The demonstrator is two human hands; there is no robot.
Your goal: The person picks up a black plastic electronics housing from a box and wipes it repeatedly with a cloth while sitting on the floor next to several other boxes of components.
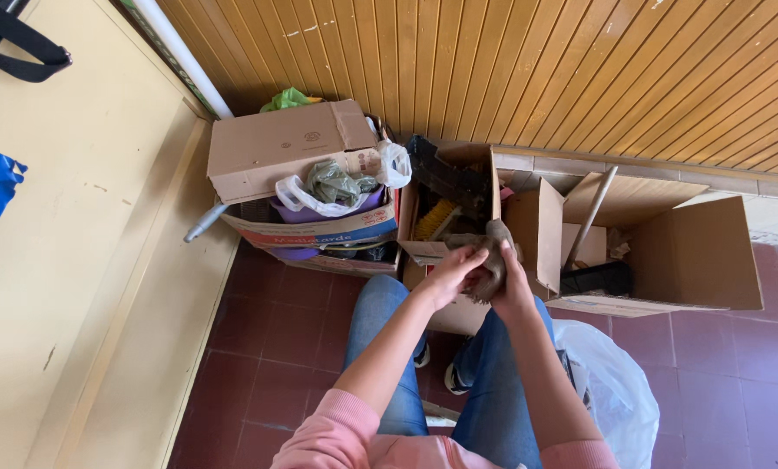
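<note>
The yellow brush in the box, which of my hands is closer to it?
Left. Your left hand grips the brown cloth just below the yellow brush; your right hand holds the cloth's far side.

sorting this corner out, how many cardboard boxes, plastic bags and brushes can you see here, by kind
cardboard boxes: 3 (left, middle, right)
plastic bags: 3 (green, white one in the left box, clear one on the floor)
brushes: 1 (yellow bristles)
total: 7
</note>
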